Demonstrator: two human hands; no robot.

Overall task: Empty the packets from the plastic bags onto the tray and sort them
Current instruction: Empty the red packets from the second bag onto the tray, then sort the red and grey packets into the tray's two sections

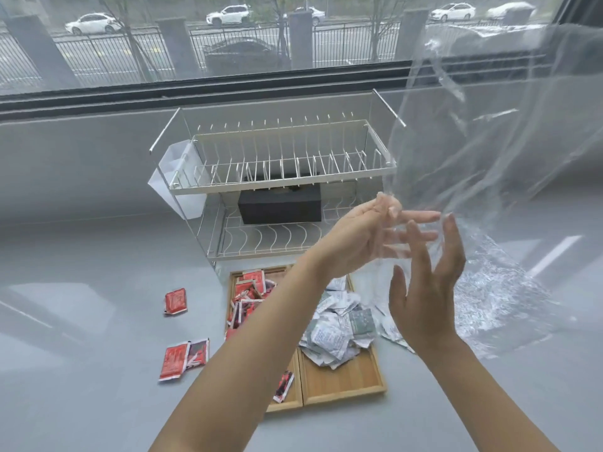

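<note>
Our left hand (362, 236) pinched the clear plastic bag (489, 197) above the wooden tray (346, 386); our right hand (427, 288) was spread beside it. White packets (336, 334) heaped right, red packets (248, 298) left, some red strays on the counter (98, 321). We judged bunching the emptied bag small wisest.

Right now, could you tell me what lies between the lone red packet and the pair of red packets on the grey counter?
Head view: only bare grey counter between lone red packet and pair.
</note>
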